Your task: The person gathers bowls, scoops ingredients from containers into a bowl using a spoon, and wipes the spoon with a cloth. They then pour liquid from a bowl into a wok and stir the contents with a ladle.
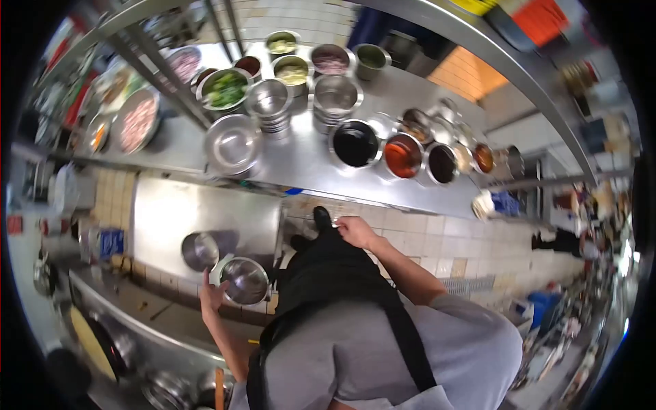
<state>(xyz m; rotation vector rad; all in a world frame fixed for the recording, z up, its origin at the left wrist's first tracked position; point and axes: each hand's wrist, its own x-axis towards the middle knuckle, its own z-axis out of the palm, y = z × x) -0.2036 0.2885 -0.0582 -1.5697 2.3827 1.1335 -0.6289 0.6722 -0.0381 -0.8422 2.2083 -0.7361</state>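
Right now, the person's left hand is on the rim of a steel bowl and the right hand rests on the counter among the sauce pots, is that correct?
Not quite. In the head view the left hand is at the rim of the steel bowl, but the right hand rests on the black apron at the person's front, apart from the sauce pots on the counter.
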